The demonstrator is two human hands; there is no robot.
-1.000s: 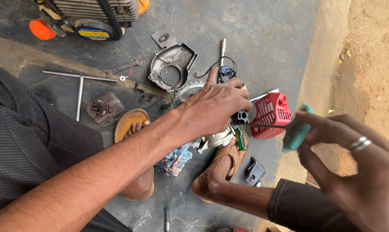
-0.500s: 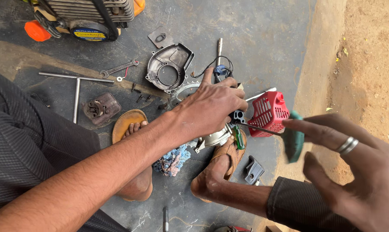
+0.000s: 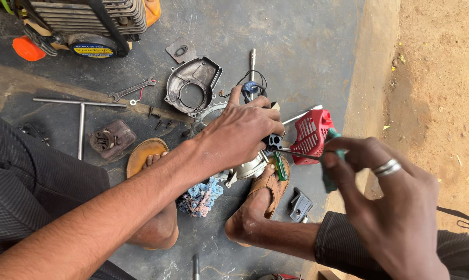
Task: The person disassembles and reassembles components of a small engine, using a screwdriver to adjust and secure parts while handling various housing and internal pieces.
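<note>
My left hand (image 3: 239, 132) lies on top of a small metal engine (image 3: 247, 168) and grips it, holding it against the floor between my sandalled feet. My right hand (image 3: 385, 207) is closed on a screwdriver with a teal handle (image 3: 329, 173); its thin shaft (image 3: 296, 153) runs left to the black port of the engine under my left fingers. A red ribbed plastic cover (image 3: 309, 136) lies just behind the shaft. A second, green-handled screwdriver (image 3: 280, 166) rests by my right foot. A ring shows on my right hand.
A round grey housing cover (image 3: 193, 85), a spanner (image 3: 131, 89), a T-handle wrench (image 3: 81, 116), a dark carburettor-like part (image 3: 111, 139), a blue rag (image 3: 201, 197) and a small black part (image 3: 299, 205) lie on the concrete. An engine with orange parts (image 3: 84, 23) stands far left. Sand lies right.
My right hand has closed on the teal handle and brought the screwdriver's tip in to the engine. My left hand has kept its grip.
</note>
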